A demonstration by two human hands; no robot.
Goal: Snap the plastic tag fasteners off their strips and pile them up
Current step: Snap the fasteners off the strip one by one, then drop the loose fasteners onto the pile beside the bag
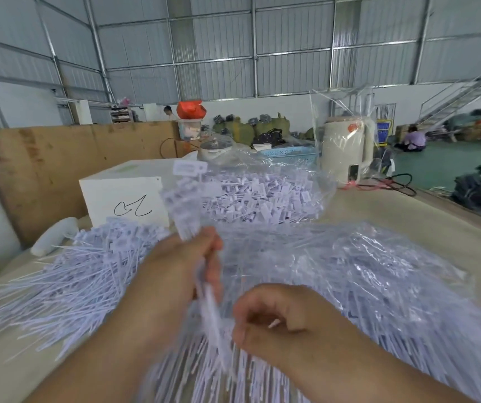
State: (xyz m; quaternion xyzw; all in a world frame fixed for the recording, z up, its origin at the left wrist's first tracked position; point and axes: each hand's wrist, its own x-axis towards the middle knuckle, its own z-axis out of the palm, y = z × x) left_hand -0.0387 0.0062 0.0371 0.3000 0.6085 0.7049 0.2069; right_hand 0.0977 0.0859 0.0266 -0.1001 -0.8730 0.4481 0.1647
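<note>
My left hand (175, 269) grips a bunch of white tag fasteners (188, 199) that stands up from the fist, blurred by motion. Their thin tails hang below the fist and run past my right hand (274, 321), whose fingers curl round those tails. A large pile of loose white fasteners (82, 271) spreads over the table to the left and in front. Clear plastic bags (379, 271) with more fastener strips lie to the right, and an open bag of fasteners (262, 196) sits behind.
A white box (123, 199) with a black scribble stands behind the pile. Further back are a cream kettle (347, 149) in plastic wrap, a blue basket (288, 154) and a brown board (44, 170). A person (412, 139) sits on the green floor at far right.
</note>
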